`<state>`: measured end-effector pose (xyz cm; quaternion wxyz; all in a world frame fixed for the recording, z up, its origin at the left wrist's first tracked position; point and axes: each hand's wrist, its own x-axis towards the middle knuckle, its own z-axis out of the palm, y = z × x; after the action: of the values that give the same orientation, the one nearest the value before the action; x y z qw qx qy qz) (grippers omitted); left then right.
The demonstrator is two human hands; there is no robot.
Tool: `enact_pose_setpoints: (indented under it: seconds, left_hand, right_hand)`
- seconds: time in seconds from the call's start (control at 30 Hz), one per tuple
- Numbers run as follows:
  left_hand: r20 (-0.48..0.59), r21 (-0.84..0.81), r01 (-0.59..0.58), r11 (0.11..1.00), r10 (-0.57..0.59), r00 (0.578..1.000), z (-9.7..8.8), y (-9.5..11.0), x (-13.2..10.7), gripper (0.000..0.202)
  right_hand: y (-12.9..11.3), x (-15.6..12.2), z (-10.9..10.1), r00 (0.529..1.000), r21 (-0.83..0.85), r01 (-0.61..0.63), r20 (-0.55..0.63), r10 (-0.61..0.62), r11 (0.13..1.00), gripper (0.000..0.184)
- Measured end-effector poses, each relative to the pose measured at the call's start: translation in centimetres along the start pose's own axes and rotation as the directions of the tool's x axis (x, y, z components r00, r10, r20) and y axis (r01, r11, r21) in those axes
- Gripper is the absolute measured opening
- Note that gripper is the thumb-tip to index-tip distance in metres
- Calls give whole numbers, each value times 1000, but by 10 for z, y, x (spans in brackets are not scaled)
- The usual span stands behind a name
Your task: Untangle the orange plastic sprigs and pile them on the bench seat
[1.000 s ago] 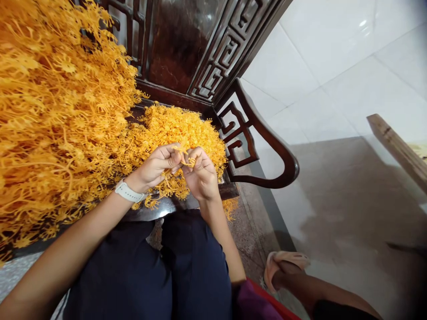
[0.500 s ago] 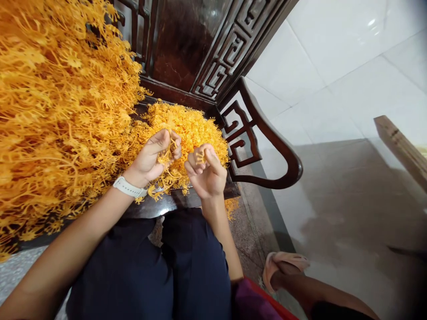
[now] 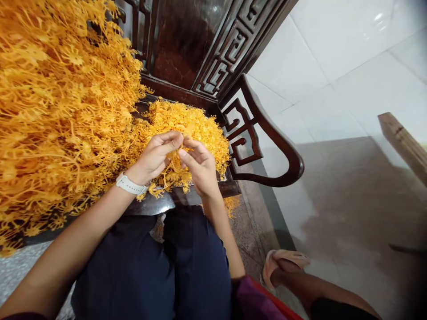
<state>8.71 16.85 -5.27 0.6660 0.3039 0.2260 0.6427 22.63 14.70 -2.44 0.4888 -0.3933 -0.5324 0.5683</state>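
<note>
My left hand [image 3: 156,156], with a white watch [image 3: 128,185] on its wrist, pinches a small orange plastic piece [image 3: 173,153] between thumb and fingers. My right hand [image 3: 199,166] meets it from the right, fingers closed on the same piece. Both hands hover over a small heap of loose orange pieces [image 3: 196,129] on the seat of a dark carved wooden bench [image 3: 263,133]. A much larger pile of orange branched plastic sprues [image 3: 56,111] fills the bench to the left.
The bench's curved armrest [image 3: 283,151] stands right of my hands. My dark trousers [image 3: 150,266] fill the lower middle. Another person's foot in a pink slipper [image 3: 283,262] rests on the floor at lower right. A wooden plank [image 3: 403,144] juts in at the right edge.
My hands had pulled apart half a second ago, each holding orange plastic; now they have come back together on one piece over the small heap.
</note>
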Motion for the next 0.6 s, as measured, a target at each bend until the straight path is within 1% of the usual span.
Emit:
enact_pose_setpoints:
  seconds: [0.07, 0.17, 0.23, 0.3, 0.37, 0.47, 0.53, 0.6]
  left_hand:
    - [15, 20, -1, 1000, 0, 1000, 2, 1, -1, 31]
    - [37, 70, -11, 997, 9, 999, 3, 1, -2, 36]
    - [60, 80, -11, 997, 6, 998, 3, 1, -2, 41]
    - [73, 63, 8, 998, -12, 997, 3, 0, -1, 46]
    - [82, 42, 26, 999, -29, 996, 2, 0, 0, 47]
    - [96, 37, 38, 999, -42, 994, 3, 2, 0, 35]
    - [105, 53, 26, 998, -31, 994, 4, 4, -1, 27]
    - [121, 61, 5, 998, -13, 993, 6, 7, -3, 28]
  right_hand:
    - [2, -1, 2, 998, -76, 32, 51, -28, 997, 34]
    - [2, 0, 3, 994, -99, 62, 101, -52, 993, 31]
    - [2, 0, 3, 996, -74, 73, 59, -68, 995, 23]
    - [1, 0, 3, 997, -30, 74, -12, -74, 997, 16]
    - [0, 0, 2, 996, 11, 61, -59, -60, 998, 16]
    - [-1, 0, 1, 995, 46, 41, -93, -37, 998, 18]
    - [-1, 0, 0, 993, 54, 46, -109, -40, 997, 18]
    - [-1, 0, 0, 990, 66, 57, -131, -48, 996, 16]
